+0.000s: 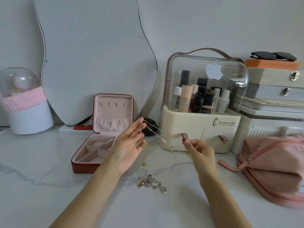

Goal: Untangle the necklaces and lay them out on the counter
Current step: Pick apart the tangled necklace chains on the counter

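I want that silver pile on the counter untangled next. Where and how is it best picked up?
Probably by the loose end of the silver pile at its right, near, pinched from above. It lies flat on the counter, knotted toward the left, so lifting a free end should drag fewer links.

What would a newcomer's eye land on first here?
Probably the thin chains strung in the air between the left hand and right hand, mid-frame. Next, the tangled silver heap on the marble counter below them, and the open red jewellery box to its left.
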